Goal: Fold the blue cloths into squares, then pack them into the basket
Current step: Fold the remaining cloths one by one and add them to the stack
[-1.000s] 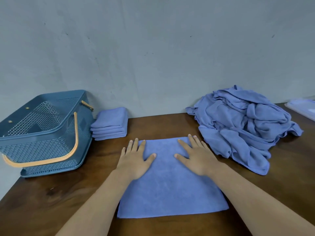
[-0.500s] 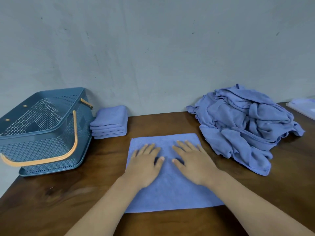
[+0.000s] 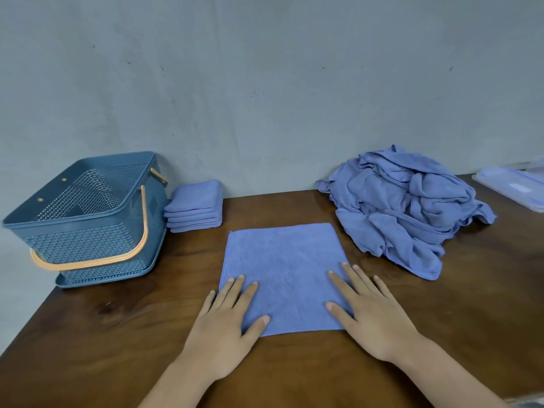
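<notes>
Flat cloth [image 3: 282, 269] is pressed by straight-fingered left hand [image 3: 224, 328] and right hand [image 3: 374, 316], nothing gripped; basket [image 3: 88, 244], folded stack [image 3: 194, 206] left of it, crumpled pile [image 3: 406, 210] right.

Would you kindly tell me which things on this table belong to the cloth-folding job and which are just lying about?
Belongs to the job:
flat blue cloth, pressed by the left hand and right hand
folded stack
crumpled heap
basket

Just lying about:
pale plastic item at the far right
</notes>
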Demonstrator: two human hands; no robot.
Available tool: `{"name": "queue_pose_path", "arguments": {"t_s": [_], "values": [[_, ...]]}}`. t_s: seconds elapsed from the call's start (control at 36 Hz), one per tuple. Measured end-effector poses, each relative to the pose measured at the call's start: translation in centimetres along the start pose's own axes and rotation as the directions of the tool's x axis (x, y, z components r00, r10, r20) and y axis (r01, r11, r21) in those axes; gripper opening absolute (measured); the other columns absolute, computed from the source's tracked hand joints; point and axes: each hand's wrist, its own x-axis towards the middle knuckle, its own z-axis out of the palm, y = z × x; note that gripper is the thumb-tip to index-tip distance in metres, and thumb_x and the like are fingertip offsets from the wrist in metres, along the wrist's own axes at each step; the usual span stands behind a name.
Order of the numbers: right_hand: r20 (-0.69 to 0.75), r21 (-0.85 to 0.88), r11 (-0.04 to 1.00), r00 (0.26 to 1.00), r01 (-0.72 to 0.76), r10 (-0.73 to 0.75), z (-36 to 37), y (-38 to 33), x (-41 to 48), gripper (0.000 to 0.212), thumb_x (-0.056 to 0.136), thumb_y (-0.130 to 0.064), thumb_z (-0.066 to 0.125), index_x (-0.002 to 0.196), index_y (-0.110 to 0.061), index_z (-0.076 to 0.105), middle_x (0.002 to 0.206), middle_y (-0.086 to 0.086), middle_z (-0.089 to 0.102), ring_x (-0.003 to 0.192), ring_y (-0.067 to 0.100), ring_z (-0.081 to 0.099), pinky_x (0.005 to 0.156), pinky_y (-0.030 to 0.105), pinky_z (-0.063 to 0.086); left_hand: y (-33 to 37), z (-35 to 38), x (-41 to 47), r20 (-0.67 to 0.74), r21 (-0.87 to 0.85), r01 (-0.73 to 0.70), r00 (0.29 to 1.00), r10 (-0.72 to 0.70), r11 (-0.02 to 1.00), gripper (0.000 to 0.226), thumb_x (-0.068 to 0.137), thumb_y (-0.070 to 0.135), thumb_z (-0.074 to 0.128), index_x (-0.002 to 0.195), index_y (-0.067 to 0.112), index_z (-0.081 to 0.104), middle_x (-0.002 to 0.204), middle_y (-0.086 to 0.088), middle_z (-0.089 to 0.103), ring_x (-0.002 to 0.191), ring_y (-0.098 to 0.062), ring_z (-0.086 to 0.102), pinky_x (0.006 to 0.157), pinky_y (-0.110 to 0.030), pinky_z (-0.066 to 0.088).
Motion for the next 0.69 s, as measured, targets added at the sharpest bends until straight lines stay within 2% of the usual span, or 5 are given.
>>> {"name": "queue_pose_path", "arguments": {"t_s": [0.14, 0.22, 0.31, 0.42, 0.69], "values": [[-0.151, -0.067, 0.992, 0.982, 0.105, -0.115, 0.3, -0.1, -0.8, 0.06, 0.108, -0.068, 0.016, 0.165, -0.048, 0.017, 0.175, -0.02, 0.001, 0.16, 0.004, -0.011, 0.132, 0.044, 0.008, 0.7, -0.2, -0.7, -0.018, -0.004, -0.009, 1.0, 0.009, 1.0, 0.08, 0.097, 0.086, 0.017, 0.165, 0.048, -0.002, 0.169, 0.025, -0.019, 0.158, -0.003, -0.022, 0.131, -0.039, -0.006], [-0.26, -0.011, 0.946, 0.913, 0.323, -0.314, 0.8, -0.4, -1.0, 0.037, 0.109, -0.032, 0.047, 0.14, -0.048, 0.057, 0.155, -0.029, 0.043, 0.152, 0.002, 0.031, 0.12, 0.037, 0.037, 1.0, -0.3, -0.9, -0.15, 0.009, -0.179, 0.973, 0.178, 0.984, 0.059, 0.106, 0.07, 0.03, 0.158, 0.044, 0.035, 0.168, 0.025, 0.02, 0.16, -0.004, 0.011, 0.131, -0.038, 0.015], [-0.314, 0.026, 0.903, 0.861, 0.428, -0.399, 1.2, -1.5, -1.1, 0.049, 0.091, -0.007, 0.046, 0.113, -0.044, 0.072, 0.126, -0.032, 0.061, 0.117, -0.004, 0.055, 0.092, 0.021, 0.05, 2.3, 0.3, -1.2, -0.248, -0.021, -0.415, 0.883, 0.398, 0.909, 0.026, 0.109, 0.045, 0.048, 0.13, 0.037, 0.062, 0.137, 0.023, 0.053, 0.134, -0.004, 0.049, 0.113, -0.028, 0.036], [-0.303, 0.121, 0.901, 0.88, 0.417, -0.367, 1.3, -1.7, -1.1, 0.053, 0.084, 0.002, 0.055, 0.105, -0.042, 0.075, 0.12, -0.034, 0.062, 0.11, -0.007, 0.056, 0.086, 0.01, 0.044, 4.8, 1.1, -0.7, -0.228, -0.033, -0.505, 0.844, 0.485, 0.863, 0.021, 0.107, 0.05, 0.052, 0.113, 0.034, 0.063, 0.113, 0.021, 0.056, 0.109, -0.006, 0.053, 0.097, -0.028, 0.045], [-0.298, 0.2, 0.873, 0.877, 0.444, -0.378, 0.7, -2.1, -1.7, 0.014, 0.099, -0.045, 0.064, 0.11, -0.048, 0.071, 0.118, -0.038, 0.059, 0.114, -0.008, 0.055, 0.091, 0.02, 0.049, 5.9, 1.7, 0.6, -0.217, -0.02, -0.427, 0.884, 0.413, 0.904, 0.027, 0.113, 0.049, 0.037, 0.104, 0.036, 0.058, 0.104, 0.019, 0.053, 0.098, -0.006, 0.05, 0.09, -0.027, 0.043]]}}
